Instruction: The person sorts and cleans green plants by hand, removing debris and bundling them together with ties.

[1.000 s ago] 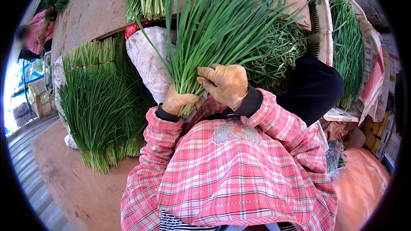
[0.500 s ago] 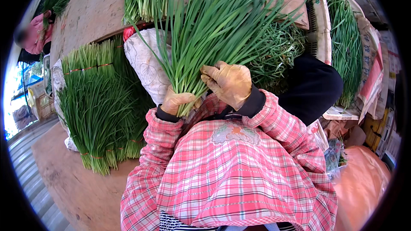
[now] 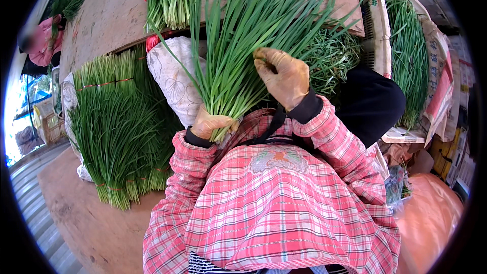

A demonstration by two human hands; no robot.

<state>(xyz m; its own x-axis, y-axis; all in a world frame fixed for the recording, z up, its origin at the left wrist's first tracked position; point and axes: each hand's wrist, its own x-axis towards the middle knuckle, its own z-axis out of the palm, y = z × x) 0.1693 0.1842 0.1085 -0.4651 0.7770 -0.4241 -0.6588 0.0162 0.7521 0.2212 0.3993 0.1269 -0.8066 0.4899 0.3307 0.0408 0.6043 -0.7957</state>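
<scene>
Left hand (image 3: 209, 123) clasps garlic chives (image 3: 238, 61); slackening could spill them. Right hand (image 3: 288, 77) is curled; I can't tell if pinching.

Bunch of chive-like greens (image 3: 228, 78): long, narrow, flat leaves, dark green, paler toward cut-looking stem ends. Stems gathered in left hand (image 3: 209, 123), base down toward wearer. Leaves fan up and right, tips spread loose, some drooping.

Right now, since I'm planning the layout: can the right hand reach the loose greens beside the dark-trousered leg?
Probably yes: the right hand is near the loose greens; the bunch in the left hand overhangs part, but the rest looks open.
</scene>
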